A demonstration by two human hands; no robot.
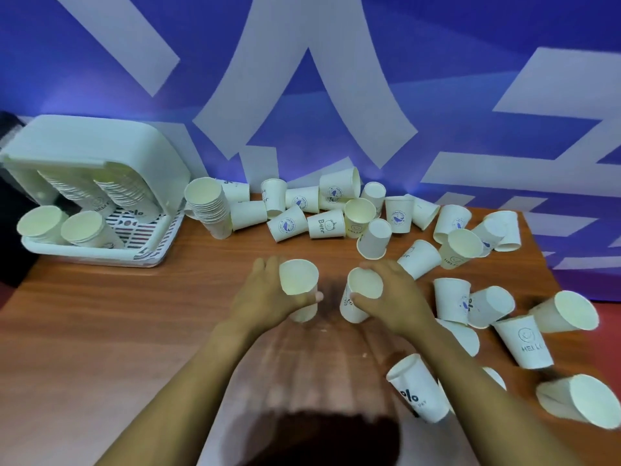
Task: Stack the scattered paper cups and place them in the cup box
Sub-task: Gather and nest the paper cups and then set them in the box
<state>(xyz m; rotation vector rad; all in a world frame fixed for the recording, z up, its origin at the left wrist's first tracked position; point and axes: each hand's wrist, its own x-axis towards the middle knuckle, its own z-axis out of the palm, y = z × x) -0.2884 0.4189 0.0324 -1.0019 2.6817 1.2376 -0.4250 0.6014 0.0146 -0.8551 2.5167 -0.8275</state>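
My left hand (265,297) grips a white paper cup (299,280), mouth facing up toward me. My right hand (393,297) grips a second paper cup (363,285), tilted toward the first, a short gap between them. Several loose paper cups (322,210) lie scattered along the back and right of the wooden table. A stack of nested cups (206,210) lies on its side just right of the white cup box (94,163), which stands open at the back left and holds several cup stacks.
A cup (418,390) with dark print stands under my right forearm. More cups (521,338) crowd the right edge of the table (100,331). A blue and white wall rises directly behind the table.
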